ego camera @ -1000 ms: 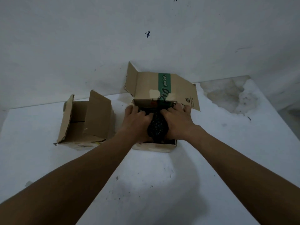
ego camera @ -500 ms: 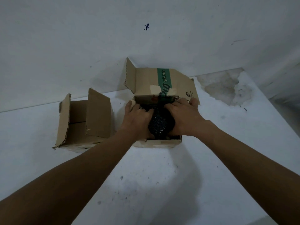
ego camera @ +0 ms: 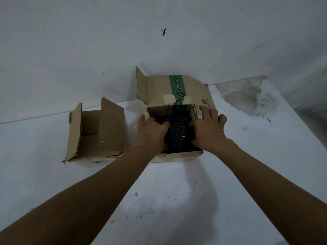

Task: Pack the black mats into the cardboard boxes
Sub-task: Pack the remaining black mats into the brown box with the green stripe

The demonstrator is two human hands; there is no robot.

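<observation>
- Two cardboard boxes stand along the far edge of the white surface (ego camera: 177,200), by the wall (ego camera: 88,41), with a narrow gap between them.
- The right box (ego camera: 177,157) is open; its back flap, marked with one green stripe, stands up against the wall.
- One black, bumpy mat (ego camera: 177,133) shows, bunched up inside the right box and filling its opening. I cannot tell whether more lie beneath it.
- Two bare hands are in that box, one on each side of the mat.
- The left hand (ego camera: 152,133) grips the mat's left side, fingers bent over the top and thumb at the near side.
- The right hand (ego camera: 208,130) holds the mat's right side between thumb and forefinger; its other fingers lie straight across the box's right rim.
- The left box (ego camera: 92,137) is open, with two flaps raised.
- One brownish stain (ego camera: 247,96) marks the surface's far right corner.
</observation>
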